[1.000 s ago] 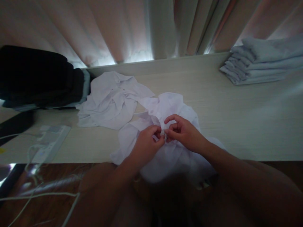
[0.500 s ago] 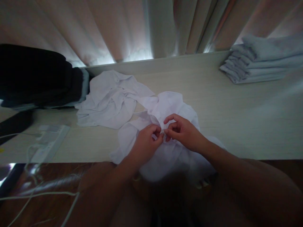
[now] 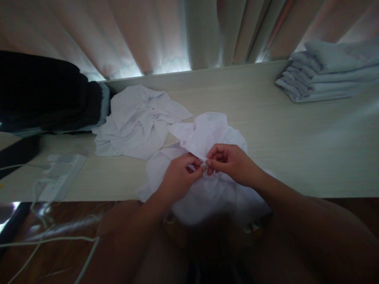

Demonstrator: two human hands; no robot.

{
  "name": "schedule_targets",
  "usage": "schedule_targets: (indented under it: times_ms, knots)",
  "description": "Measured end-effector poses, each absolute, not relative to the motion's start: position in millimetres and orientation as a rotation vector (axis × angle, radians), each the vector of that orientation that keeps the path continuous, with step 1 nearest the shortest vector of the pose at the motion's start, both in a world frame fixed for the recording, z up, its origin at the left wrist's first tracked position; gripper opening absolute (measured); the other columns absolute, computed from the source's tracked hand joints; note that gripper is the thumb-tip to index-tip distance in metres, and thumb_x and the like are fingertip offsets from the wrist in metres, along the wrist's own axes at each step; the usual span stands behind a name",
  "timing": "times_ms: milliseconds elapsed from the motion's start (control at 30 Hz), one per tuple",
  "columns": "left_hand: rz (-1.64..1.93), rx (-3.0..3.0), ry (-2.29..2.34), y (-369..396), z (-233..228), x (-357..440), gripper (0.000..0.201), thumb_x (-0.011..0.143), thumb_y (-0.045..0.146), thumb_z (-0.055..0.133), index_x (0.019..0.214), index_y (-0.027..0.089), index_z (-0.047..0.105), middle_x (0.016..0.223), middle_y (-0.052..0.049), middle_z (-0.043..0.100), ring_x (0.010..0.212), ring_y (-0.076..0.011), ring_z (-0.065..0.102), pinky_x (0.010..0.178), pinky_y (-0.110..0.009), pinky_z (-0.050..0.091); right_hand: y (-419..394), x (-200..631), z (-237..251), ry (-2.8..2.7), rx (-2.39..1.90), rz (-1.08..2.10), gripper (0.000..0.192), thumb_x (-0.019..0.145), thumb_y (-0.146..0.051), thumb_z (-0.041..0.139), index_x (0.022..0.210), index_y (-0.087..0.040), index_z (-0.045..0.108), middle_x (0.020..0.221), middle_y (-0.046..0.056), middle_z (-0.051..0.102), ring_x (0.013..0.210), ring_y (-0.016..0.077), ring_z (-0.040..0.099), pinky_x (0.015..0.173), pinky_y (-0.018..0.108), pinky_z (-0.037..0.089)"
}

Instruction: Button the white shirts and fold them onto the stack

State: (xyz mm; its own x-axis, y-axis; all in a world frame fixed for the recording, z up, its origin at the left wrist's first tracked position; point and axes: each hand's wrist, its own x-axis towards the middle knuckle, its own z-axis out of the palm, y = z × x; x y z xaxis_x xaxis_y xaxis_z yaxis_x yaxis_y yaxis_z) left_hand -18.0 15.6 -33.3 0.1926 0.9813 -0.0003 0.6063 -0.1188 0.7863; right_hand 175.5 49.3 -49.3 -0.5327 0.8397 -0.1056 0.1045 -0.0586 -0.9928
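Observation:
A crumpled white shirt (image 3: 213, 134) lies on the pale wooden table (image 3: 296, 142) and hangs over its near edge toward me. My left hand (image 3: 177, 179) and my right hand (image 3: 232, 163) meet at the shirt's front edge, each pinching the cloth between thumb and fingertips. The fingertips almost touch around a small spot on the edge; what sits there is too small to tell. A second crumpled white garment (image 3: 137, 120) lies behind and to the left, touching the first one.
A stack of folded pale towels (image 3: 328, 71) stands at the back right. A dark pile of clothing (image 3: 44, 96) sits at the back left. A white power strip (image 3: 60, 175) with cords rests at the left edge. Curtains (image 3: 166, 35) hang behind the table.
My right hand's fingers have curled in closer over the shirt edge. The cloth has been lifted slightly. The view has shifted a little.

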Motion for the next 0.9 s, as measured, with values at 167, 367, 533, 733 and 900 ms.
schedule_targets:
  times_ms: [167,367,533,733,900]
  knots:
    - [0.769,1.749,1.471,15.0,-28.7,-16.5,0.012,0.079,0.023,0.07,0.067,0.019,0.072,0.071,-0.001,0.07,0.065,-0.0127,0.06,0.062,-0.022,0.047,50.1,177.5,-47.7,-1.619,-1.007,1.665,0.02,0.083,-0.035,0.073,0.084,-0.017,0.063,0.07,0.004,0.072,0.063,0.0151,0.067,0.058,0.024,0.049]
    - [0.747,1.543,1.405,18.0,-27.0,-14.1,0.019,0.078,0.026,0.071,0.061,0.017,0.069,0.062,-0.001,0.067,0.059,-0.0133,0.059,0.058,-0.024,0.046,49.1,175.9,-45.8,-1.567,-0.998,1.669,0.024,0.08,-0.036,0.075,0.082,-0.017,0.061,0.069,0.003,0.071,0.061,0.0144,0.066,0.055,0.023,0.048]
    - [0.747,1.464,1.292,20.7,-28.0,-16.1,0.021,0.081,0.026,0.067,0.062,0.017,0.067,0.066,-0.001,0.069,0.06,-0.0126,0.06,0.06,-0.024,0.049,48.2,174.1,-43.2,-1.499,-0.967,1.638,0.027,0.081,-0.039,0.076,0.082,-0.017,0.06,0.069,0.003,0.07,0.061,0.0144,0.065,0.056,0.024,0.049]
    - [0.762,1.419,1.286,20.4,-25.7,-14.7,0.02,0.082,0.025,0.066,0.064,0.017,0.066,0.068,-0.003,0.07,0.06,-0.0133,0.061,0.058,-0.024,0.051,46.3,174.0,-41.1,-1.437,-0.921,1.701,0.029,0.08,-0.04,0.077,0.083,-0.017,0.06,0.068,0.001,0.068,0.063,0.0146,0.065,0.06,0.025,0.049]
    - [0.788,1.302,1.222,20.1,-33.5,-15.5,0.02,0.083,0.031,0.066,0.07,0.017,0.07,0.066,-0.002,0.069,0.056,-0.0122,0.061,0.054,-0.023,0.049,44.0,171.6,-42.6,-1.333,-0.842,1.764,0.026,0.081,-0.037,0.077,0.085,-0.018,0.06,0.07,0.0,0.067,0.063,0.0138,0.064,0.062,0.026,0.049]
